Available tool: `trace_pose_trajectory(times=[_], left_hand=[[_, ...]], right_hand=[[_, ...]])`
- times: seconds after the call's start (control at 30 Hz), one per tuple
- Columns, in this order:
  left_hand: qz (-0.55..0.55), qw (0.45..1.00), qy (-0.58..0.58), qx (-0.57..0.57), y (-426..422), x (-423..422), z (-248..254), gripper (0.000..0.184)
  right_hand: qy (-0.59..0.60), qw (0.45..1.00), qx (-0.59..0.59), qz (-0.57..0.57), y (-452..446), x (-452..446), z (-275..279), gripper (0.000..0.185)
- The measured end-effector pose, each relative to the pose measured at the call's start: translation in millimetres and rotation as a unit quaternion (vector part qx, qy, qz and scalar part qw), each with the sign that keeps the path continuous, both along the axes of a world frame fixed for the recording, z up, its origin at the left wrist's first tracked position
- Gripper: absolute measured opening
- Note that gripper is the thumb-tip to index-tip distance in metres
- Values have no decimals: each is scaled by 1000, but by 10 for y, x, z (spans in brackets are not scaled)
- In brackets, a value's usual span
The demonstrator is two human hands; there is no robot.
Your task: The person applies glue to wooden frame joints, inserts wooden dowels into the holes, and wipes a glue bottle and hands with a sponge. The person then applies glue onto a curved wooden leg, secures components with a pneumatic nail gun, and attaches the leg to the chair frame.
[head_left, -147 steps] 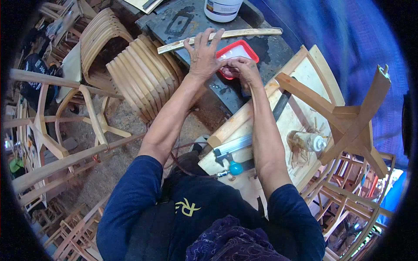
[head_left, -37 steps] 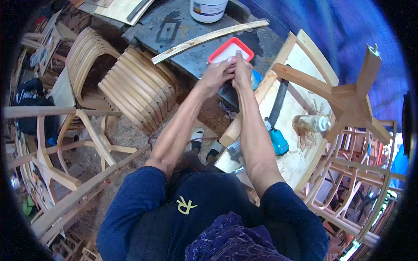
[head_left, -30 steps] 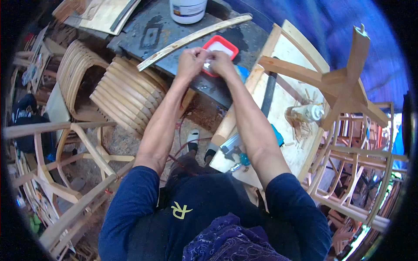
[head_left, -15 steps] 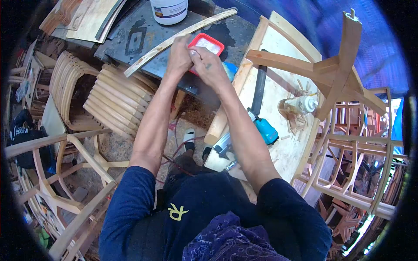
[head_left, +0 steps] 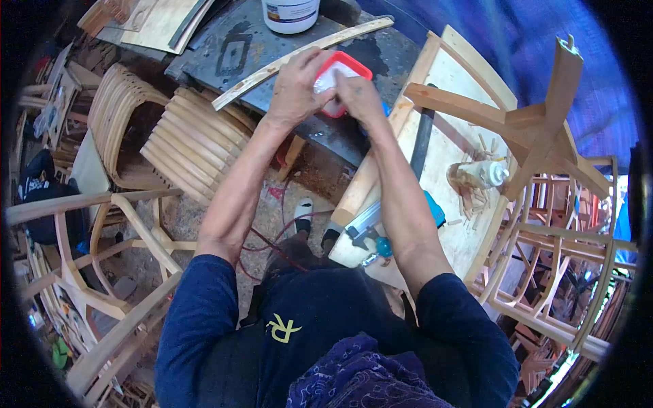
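Note:
A red-rimmed plastic container (head_left: 367, 72) with white stuff in it is at the edge of the dark bench. My left hand (head_left: 296, 87) is at its left side, fingers over the rim and thumb near the front, closed on it. From the right, my right hand (head_left: 362, 100) reaches in with curled fingers over the white contents. Those fingertips are blurred, and whatever they hold is hidden. Just behind the container, a long curved wooden strip (head_left: 252, 80) lies across the bench. A bit of something blue shows beside my right hand.
A white bucket (head_left: 291, 15) stands at the back of the dark bench (head_left: 204, 62). On the pale board (head_left: 435, 146) to the right are a glue bottle (head_left: 484, 174), small dowels and a teal power tool (head_left: 434, 209). Curved wooden parts (head_left: 194, 143) and chair frames (head_left: 102, 272) crowd the left.
My hands have parted from each other. The left has gone to the container's left side, and the right has moved over its contents. The whole view has shifted slightly.

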State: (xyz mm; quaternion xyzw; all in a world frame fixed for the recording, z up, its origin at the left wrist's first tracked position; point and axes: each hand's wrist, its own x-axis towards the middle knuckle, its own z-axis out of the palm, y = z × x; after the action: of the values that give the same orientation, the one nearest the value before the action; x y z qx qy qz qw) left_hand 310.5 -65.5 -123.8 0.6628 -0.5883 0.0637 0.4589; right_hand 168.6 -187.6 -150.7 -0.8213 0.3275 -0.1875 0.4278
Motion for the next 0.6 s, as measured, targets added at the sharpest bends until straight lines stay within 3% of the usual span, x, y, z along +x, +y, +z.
trace_pose_trajectory(times=[0.03,0.07,0.1,0.13,0.17,0.2,0.23,0.27,0.3,0.4,0.5,0.53,0.6], left_hand=[[-4,998,69,-10,47,30,-10,58],[-53,943,318,88,86,76,9,70],[-119,856,495,88,133,136,-23,76],[-183,733,650,80,154,197,-24,82],[-243,579,775,65,160,242,-23,90],[-255,581,768,87,153,253,-33,108],[-272,559,779,79,153,252,4,108],[-290,535,790,73,143,244,34,109],[-309,511,799,68,122,239,45,109],[-340,563,740,140,125,205,147,114],[-370,595,689,187,81,215,136,116],[-374,608,672,199,64,239,157,116],[-403,571,687,199,85,235,175,117]], right_hand=[[-15,999,43,-19,-23,-65,64,48],[0,1000,15,-9,-43,-91,167,45],[15,1000,-11,1,-15,-97,252,43],[-19,1000,-4,13,97,-95,346,34],[-78,989,-112,56,142,-50,329,37],[-135,962,-219,96,182,-1,289,43],[-189,919,-320,131,256,24,281,50],[-108,930,-316,154,351,34,308,59],[-101,931,-322,140,362,41,295,58],[-92,930,-336,117,313,97,324,48],[-51,978,-142,146,185,114,329,44],[-76,985,-76,135,165,168,324,33],[-68,993,19,98,111,109,348,32]])
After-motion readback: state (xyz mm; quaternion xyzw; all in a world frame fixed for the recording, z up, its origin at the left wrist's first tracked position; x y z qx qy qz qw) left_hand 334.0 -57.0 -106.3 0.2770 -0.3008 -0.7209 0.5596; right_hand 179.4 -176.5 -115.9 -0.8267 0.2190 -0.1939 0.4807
